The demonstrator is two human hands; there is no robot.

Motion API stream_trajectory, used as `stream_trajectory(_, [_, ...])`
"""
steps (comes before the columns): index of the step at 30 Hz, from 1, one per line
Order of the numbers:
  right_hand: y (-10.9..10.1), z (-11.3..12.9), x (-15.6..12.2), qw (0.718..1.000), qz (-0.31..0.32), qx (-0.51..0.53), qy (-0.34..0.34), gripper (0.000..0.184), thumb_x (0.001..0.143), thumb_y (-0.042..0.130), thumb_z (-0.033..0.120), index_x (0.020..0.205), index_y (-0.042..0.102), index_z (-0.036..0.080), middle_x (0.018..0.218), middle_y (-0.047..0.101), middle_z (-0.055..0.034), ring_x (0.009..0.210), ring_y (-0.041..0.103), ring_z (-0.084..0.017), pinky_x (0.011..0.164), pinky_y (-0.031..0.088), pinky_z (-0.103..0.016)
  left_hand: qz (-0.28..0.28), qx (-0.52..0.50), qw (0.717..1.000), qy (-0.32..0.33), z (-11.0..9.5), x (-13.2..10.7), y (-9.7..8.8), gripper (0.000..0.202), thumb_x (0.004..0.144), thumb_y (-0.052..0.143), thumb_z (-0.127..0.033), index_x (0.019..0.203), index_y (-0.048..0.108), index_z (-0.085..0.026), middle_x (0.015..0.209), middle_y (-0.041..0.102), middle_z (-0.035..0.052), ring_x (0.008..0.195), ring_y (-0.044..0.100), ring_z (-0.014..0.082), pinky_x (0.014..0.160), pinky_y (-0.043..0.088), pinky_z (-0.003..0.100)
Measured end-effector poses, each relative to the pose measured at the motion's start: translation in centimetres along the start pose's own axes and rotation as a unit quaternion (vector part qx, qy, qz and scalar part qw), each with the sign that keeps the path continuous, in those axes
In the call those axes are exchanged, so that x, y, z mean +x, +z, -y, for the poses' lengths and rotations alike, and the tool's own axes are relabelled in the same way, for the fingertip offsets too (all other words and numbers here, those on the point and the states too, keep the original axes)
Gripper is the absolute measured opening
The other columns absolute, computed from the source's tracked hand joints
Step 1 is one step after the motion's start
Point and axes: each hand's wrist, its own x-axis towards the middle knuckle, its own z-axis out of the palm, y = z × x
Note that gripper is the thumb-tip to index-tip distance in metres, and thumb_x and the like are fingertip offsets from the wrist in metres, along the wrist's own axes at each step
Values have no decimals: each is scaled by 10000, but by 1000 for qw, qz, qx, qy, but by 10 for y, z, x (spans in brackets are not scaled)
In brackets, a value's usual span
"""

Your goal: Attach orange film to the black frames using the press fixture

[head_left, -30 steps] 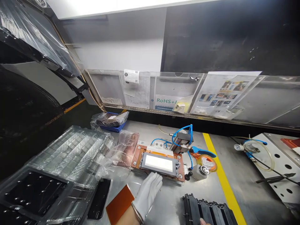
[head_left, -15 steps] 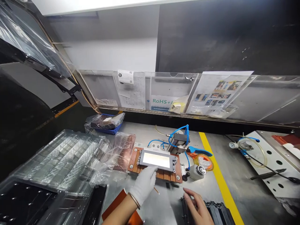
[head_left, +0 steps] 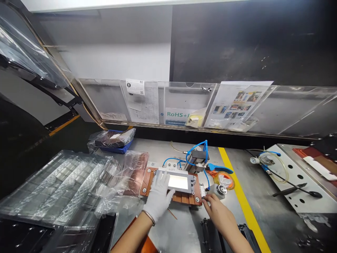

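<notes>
My left hand [head_left: 159, 196], in a white glove, lies over the left part of a dark-framed panel [head_left: 179, 182] with a bright, pale window. Its fingers are stretched and the thumb is spread near the panel's lower edge. The panel rests in a copper-brown fixture [head_left: 145, 183] with round screws at its corners. My bare right hand [head_left: 216, 208] is at the fixture's right end, thumb and fingers closed on a small black knob [head_left: 203, 198], mostly hidden by the fingertips.
Blue air tubes and a black pneumatic cylinder [head_left: 195, 159] stand behind the fixture. To the right are a metal-topped bottle [head_left: 220, 190] and an orange tape roll [head_left: 230, 180]. Clear plastic trays [head_left: 55, 186] lie left. Black parts [head_left: 246, 233] sit below my right forearm.
My left hand has moved from the panel's lower edge onto its left part, fingers spreading. My right hand has gone from above the black parts up to the knob and closed on it.
</notes>
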Motion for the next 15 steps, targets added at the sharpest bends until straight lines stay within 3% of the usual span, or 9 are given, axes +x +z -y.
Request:
stream_trajectory(3, [1, 1, -1, 999, 1, 49, 23, 349, 795, 514, 480, 959, 698, 233, 1082, 655, -99, 818, 659, -261, 823, 503, -443, -33, 23, 991, -125, 20, -4, -25, 599, 894, 447, -366, 1430, 386, -105, 1510, 367, 176, 1421, 264, 315, 1176, 145, 488])
stream_trajectory(6, [16, 4, 8, 990, 2, 133, 57, 498, 775, 533, 535, 1136, 648, 212, 1064, 648, -104, 754, 650, -228, 721, 546, -404, 8, -11, 975, -222, 36, -3, -42, 582, 893, 400, -407, 1367, 449, -73, 1350, 520, 213, 1264, 482, 319, 1082, 333, 482])
stream_trajectory(10, [47, 12, 29, 957, 27, 254, 138, 496, 800, 570, 546, 1107, 625, 160, 758, 666, -33, 540, 611, -168, 493, 527, -330, 62, -60, 965, -249, 39, 11, -38, 498, 852, 468, -434, 1205, 584, -102, 1050, 677, 161, 971, 651, 281, 879, 505, 415])
stream_trajectory(13, [58, 18, 34, 922, 27, 343, 180, 504, 763, 631, 583, 1027, 628, 154, 704, 666, -1, 563, 644, -153, 601, 569, -352, 80, -101, 956, -265, 34, 16, -30, 496, 868, 434, -419, 1246, 537, -115, 990, 688, 131, 727, 672, 209, 662, 551, 338])
stream_trajectory(15, [58, 20, 22, 897, 18, 395, 197, 591, 638, 698, 655, 979, 648, 175, 769, 696, -24, 629, 687, -188, 694, 591, -398, 70, -116, 955, -264, 31, 6, -29, 519, 864, 444, -428, 1265, 505, -105, 1115, 653, 159, 811, 674, 211, 693, 550, 328])
